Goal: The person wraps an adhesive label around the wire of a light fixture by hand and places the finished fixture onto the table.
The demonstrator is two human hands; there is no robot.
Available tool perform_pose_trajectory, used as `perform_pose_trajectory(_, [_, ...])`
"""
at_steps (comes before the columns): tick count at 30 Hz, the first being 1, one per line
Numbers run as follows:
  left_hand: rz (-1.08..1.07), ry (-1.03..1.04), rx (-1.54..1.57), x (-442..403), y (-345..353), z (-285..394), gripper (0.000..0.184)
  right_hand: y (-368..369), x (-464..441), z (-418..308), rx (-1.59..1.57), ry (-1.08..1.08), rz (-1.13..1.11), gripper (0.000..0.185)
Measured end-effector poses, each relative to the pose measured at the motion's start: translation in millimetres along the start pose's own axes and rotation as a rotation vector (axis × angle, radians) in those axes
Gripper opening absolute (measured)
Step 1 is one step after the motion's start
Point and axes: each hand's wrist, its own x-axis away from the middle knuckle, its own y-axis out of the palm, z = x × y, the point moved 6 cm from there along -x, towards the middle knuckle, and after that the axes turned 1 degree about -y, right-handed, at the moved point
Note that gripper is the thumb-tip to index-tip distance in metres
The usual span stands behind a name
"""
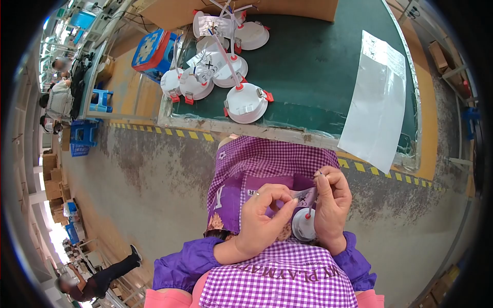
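Over my lap hangs a white round downlight [303, 226], with a cable rising from a red grommet on its back. My right hand [333, 208] is closed, its thumb and fingers pinching the upper end of that cable. A printed silvery label [304, 197] stretches between the hands, and my left hand [264, 218] pinches its left edge between thumb and fingertip. Whether the label is stuck to the cable, I cannot tell. On the table ahead, another downlight [247, 104] with red-tipped spring clips lies nearest, beside several more, some with labels on their cables.
The green-topped table [303, 77] has a worn front edge. A white label sheet [377, 97] overhangs that edge at right. A cardboard box [287, 9] stands at the back. Blue stools [84, 132] and people are off to the left.
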Motion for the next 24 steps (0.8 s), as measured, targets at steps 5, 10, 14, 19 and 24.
perform_pose_trajectory(5, [0.003,-0.037,0.063,1,0,-7,0.010,-15,-1,21,-0.136,0.104,-0.137,0.015])
perform_pose_trajectory(10, [0.036,-0.333,0.362,3,3,-30,0.012,-14,2,22,-0.113,0.194,-0.103,0.024])
perform_pose_trajectory(14, [0.054,-0.352,0.421,0,4,-37,0.013,-17,1,33,-0.057,0.277,-0.092,0.026])
perform_pose_trajectory(19, [0.049,-0.340,0.399,-1,5,-40,0.011,-13,14,-10,0.529,-0.400,-0.061,0.037])
perform_pose_trajectory(24, [0.014,-0.346,0.402,-3,8,-28,0.011,10,26,-23,0.821,-0.680,-0.211,0.038])
